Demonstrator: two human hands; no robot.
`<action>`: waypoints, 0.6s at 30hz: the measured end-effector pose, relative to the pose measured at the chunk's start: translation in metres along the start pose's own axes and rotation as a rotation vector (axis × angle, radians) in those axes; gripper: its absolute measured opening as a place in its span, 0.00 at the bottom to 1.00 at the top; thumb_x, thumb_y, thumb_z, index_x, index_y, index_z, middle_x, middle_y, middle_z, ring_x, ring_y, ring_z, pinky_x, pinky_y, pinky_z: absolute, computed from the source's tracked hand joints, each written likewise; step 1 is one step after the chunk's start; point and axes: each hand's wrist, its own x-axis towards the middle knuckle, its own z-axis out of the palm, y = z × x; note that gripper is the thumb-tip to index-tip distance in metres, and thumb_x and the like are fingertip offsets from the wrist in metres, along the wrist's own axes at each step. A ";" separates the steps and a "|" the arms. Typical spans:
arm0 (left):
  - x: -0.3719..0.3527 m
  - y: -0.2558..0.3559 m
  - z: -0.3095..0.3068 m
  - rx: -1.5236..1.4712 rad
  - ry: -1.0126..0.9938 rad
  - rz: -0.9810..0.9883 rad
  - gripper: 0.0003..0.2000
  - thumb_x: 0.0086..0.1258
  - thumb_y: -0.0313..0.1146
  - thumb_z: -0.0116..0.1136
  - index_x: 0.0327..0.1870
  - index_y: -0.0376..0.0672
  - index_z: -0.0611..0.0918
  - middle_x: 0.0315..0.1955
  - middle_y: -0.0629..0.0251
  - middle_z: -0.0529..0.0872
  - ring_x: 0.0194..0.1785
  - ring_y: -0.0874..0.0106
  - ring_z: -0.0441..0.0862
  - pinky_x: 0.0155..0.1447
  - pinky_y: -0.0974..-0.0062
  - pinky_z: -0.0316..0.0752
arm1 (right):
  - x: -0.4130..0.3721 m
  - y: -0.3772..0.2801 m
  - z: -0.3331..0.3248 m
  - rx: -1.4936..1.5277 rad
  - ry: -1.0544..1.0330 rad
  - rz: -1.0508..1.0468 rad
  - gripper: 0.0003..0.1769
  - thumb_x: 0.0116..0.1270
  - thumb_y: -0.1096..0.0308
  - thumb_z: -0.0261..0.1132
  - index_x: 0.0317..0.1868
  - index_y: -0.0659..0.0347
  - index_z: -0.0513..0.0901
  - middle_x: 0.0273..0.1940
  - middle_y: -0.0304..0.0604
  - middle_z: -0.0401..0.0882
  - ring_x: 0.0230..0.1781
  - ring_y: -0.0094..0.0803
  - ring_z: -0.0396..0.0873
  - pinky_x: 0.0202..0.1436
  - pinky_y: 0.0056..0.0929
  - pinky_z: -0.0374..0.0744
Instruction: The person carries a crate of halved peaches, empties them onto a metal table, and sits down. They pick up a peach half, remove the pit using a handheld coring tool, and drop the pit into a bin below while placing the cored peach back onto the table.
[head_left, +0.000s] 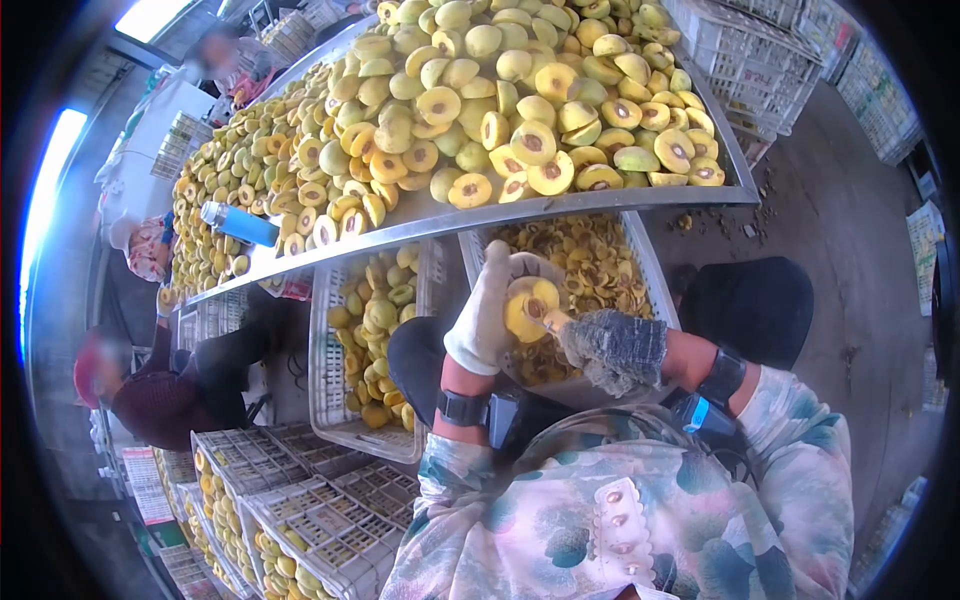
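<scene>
The person is holding a fruit half [530,306] in front of the chest, just below the edge of the metal table [560,205] and above the crates. The left hand [490,310], in a white glove, is wrapping its fingers around the back of this fruit half, so the yellow cut face with the dark stone hollow is turning toward the camera. The right hand [612,347], in a grey knitted glove, is curling closed like a fist and is touching the cut face with something small. I cannot tell what this small thing is. A black band [462,408] is sitting on the left wrist. On the table a big heap of halved fruits [500,90] is lying, and a blue bottle [240,225] is lying on its side near the table's edge, well apart from the hands. Under the table a white crate [322,330] is holding yellow fruits, and beside it a second crate [655,280], just behind the hands, is holding darker pieces. Stacked crates [320,520] are standing to the left of the person, and another person in a red cap [150,390] is sitting beside them.
</scene>
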 end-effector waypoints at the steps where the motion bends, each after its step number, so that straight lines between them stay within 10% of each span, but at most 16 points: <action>1: -0.002 -0.004 0.006 -0.125 0.015 0.148 0.30 0.68 0.59 0.41 0.44 0.35 0.76 0.33 0.63 0.79 0.37 0.76 0.76 0.44 0.79 0.71 | -0.005 0.005 0.000 0.222 -0.081 -0.059 0.17 0.66 0.58 0.59 0.50 0.59 0.76 0.35 0.36 0.78 0.28 0.20 0.75 0.27 0.17 0.72; 6: 0.004 -0.027 0.040 -0.048 0.424 0.744 0.32 0.63 0.61 0.48 0.54 0.39 0.70 0.39 0.57 0.79 0.37 0.68 0.78 0.42 0.74 0.75 | -0.009 -0.003 0.037 0.444 0.039 -0.179 0.16 0.67 0.55 0.58 0.46 0.58 0.77 0.29 0.31 0.75 0.26 0.18 0.72 0.26 0.14 0.70; 10: 0.000 -0.026 0.037 -0.060 0.472 0.663 0.17 0.69 0.41 0.48 0.48 0.36 0.74 0.43 0.59 0.79 0.45 0.74 0.75 0.51 0.77 0.70 | -0.002 0.005 0.045 0.498 0.149 -0.212 0.21 0.65 0.58 0.61 0.53 0.61 0.73 0.36 0.39 0.77 0.23 0.22 0.75 0.19 0.19 0.71; 14: -0.006 -0.005 0.034 -0.245 0.207 0.366 0.14 0.69 0.38 0.49 0.44 0.36 0.77 0.36 0.61 0.82 0.38 0.76 0.76 0.43 0.79 0.72 | -0.002 0.009 0.026 0.674 -0.274 -0.047 0.20 0.67 0.53 0.57 0.50 0.60 0.74 0.29 0.39 0.75 0.18 0.22 0.72 0.17 0.20 0.69; 18: 0.004 -0.005 0.034 -0.042 0.365 0.377 0.16 0.69 0.43 0.49 0.42 0.36 0.77 0.36 0.56 0.81 0.31 0.72 0.78 0.34 0.76 0.75 | -0.004 -0.003 0.047 0.772 -0.171 -0.095 0.20 0.67 0.50 0.57 0.44 0.60 0.74 0.23 0.37 0.72 0.14 0.21 0.69 0.15 0.19 0.67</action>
